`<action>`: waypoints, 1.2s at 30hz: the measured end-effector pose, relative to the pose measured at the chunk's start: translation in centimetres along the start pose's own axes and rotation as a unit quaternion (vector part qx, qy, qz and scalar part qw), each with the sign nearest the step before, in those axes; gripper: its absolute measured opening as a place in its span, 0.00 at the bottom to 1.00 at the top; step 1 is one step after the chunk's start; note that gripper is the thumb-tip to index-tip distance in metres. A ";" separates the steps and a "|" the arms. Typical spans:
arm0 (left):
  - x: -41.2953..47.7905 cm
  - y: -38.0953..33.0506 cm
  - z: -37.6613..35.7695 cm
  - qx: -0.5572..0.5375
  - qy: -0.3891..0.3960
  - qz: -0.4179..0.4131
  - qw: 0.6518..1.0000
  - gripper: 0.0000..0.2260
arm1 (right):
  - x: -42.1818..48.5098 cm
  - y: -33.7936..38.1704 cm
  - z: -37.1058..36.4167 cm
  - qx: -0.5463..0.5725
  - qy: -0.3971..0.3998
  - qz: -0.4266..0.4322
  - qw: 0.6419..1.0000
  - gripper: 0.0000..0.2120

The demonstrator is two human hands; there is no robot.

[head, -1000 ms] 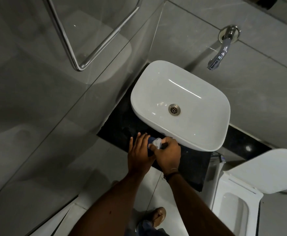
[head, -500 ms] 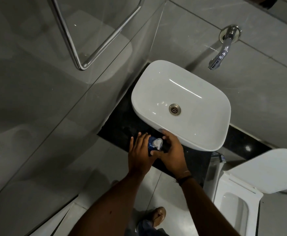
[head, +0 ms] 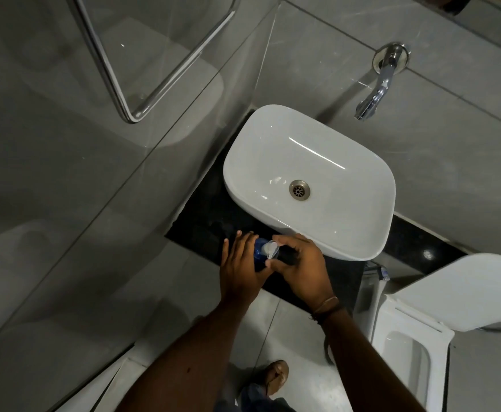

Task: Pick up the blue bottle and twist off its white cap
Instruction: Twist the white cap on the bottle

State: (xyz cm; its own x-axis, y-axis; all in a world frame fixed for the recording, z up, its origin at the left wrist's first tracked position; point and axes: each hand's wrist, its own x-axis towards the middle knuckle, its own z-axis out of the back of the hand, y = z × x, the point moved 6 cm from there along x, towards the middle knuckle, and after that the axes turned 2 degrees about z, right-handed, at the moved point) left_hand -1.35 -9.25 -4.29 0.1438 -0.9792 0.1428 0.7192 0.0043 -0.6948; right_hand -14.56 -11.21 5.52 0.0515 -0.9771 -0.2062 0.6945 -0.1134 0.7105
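Note:
The blue bottle (head: 259,254) is held over the front edge of the black counter (head: 210,224), just below the basin. My left hand (head: 240,270) wraps around its body from the left, hiding most of it. Its white cap (head: 270,249) points up toward the camera. My right hand (head: 299,267) comes in from the right, with thumb and fingers curled around the cap.
A white basin (head: 359,233) with a metal drain (head: 299,190) sits on the counter under a chrome wall tap (head: 375,93). A white toilet (head: 415,352) with raised lid stands at the right. A chrome rail (head: 142,111) hangs on the left wall. My sandalled foot (head: 276,376) is on the tiled floor.
My right hand has turned and re-gripped around the cap, its wrist swinging from left to right. The left hand and the bottle have stayed in the same place.

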 end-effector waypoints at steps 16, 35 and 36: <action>-0.2 -0.2 0.3 -0.018 0.019 0.017 1.000 0.28 | -0.8 -0.6 -0.1 0.060 0.000 -0.042 0.997 0.38; 0.0 -0.4 1.5 -0.107 0.077 0.124 0.983 0.35 | -0.9 -6.6 -5.8 0.380 -0.028 -0.312 0.871 0.16; 0.4 -0.2 1.8 -0.109 0.073 0.123 0.984 0.35 | -0.6 -6.1 -5.9 0.383 -0.029 -0.309 0.870 0.15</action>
State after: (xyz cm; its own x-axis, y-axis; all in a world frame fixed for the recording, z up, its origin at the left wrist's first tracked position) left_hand -0.16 -9.25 -2.83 0.1838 -0.9728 -0.1408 0.5094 0.2168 -0.8328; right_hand -14.61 -8.83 -2.69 -0.2135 -0.6918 -0.6898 -0.1069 -0.6853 0.7204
